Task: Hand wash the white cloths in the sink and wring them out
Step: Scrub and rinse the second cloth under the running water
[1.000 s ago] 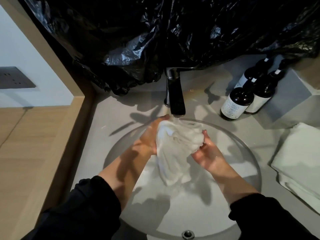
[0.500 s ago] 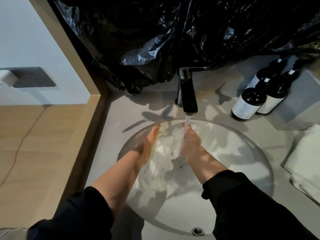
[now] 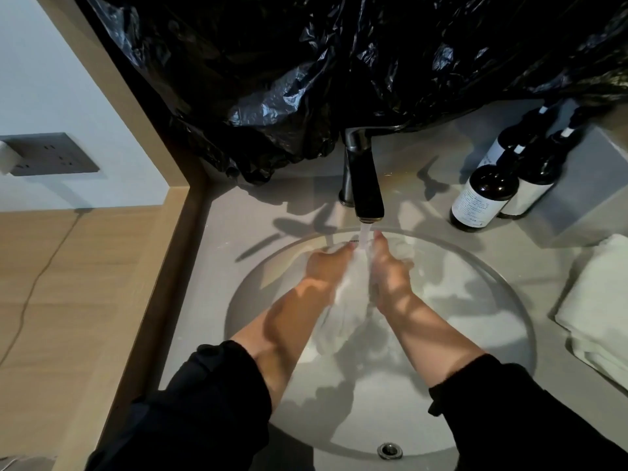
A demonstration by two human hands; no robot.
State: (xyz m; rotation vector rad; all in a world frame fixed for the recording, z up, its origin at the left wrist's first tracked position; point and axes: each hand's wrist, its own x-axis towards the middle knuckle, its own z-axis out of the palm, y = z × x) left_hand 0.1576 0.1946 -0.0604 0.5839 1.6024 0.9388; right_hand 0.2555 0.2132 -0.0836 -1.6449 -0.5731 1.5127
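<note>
A wet white cloth (image 3: 350,300) is bunched between my two hands under the running water of the black faucet (image 3: 365,178). My left hand (image 3: 324,266) grips the cloth from the left, its fingers wrapped over the top. On the cloth's right side, my right hand (image 3: 389,273) holds it, fingertips pointing at the spout. The cloth's lower end hangs into the round white sink (image 3: 475,300). Most of the cloth is hidden between my palms. More folded white cloths (image 3: 598,311) lie on the counter at the right.
Dark pump bottles (image 3: 482,198) stand behind the sink at the right, beside a grey box (image 3: 584,195). A crumpled black plastic sheet (image 3: 306,79) hangs over the back of the counter. A wall socket (image 3: 51,154) and cable are at the left.
My hands have closed together on the cloth and moved deeper under the stream; a second ago they held it spread apart. The view has shifted left.
</note>
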